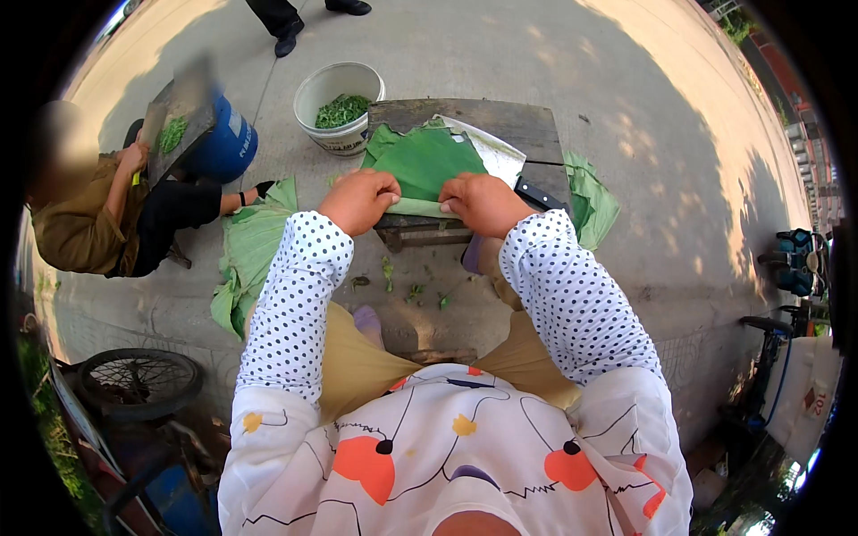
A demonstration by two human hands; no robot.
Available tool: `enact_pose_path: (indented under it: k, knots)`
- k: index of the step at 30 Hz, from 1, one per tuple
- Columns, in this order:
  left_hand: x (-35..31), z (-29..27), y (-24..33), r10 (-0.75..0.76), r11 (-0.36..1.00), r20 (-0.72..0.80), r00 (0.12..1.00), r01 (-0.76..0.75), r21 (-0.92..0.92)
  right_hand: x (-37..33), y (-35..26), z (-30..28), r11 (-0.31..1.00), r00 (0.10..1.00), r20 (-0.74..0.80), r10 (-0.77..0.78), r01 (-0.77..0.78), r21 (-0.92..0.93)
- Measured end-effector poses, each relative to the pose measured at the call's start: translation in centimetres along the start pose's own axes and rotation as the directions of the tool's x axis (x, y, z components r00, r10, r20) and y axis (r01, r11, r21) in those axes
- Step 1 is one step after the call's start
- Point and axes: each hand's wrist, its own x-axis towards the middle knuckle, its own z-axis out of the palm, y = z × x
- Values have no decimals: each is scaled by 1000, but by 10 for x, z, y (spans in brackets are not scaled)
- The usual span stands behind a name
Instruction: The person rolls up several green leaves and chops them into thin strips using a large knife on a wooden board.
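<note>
Both my hands grip the near edge of a large green leaf [429, 161], like a lotus leaf, which is rolled over along that edge on a small wooden bench [527, 121]. My left hand [359, 201] pinches the roll's left part. On its right part my right hand [487, 204] pinches too, thumb and fingers closed. A white sheet [494, 154] sticks out from under the leaf's right side. Next to my right hand lies a knife [538, 193] with a black handle; its blade is mostly hidden.
A white bucket [311, 98] of chopped greens stands behind the bench's left end. More big leaves lie at left [259, 237] and right [592, 201]. A person sits by a blue drum [234, 143] at far left. Leaf scraps [416, 291] litter the ground.
</note>
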Motion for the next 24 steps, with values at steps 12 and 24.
enact_pose_path:
  k: [12,24]
  knots:
    - [-5,12,13,225,969,-184,957,-201,142,-4,-14,9,944,953,-184,-242,187,-271]
    - [7,21,36,232,955,-323,917,-151,257,22,8,4,992,971,-237,7,-37,-121]
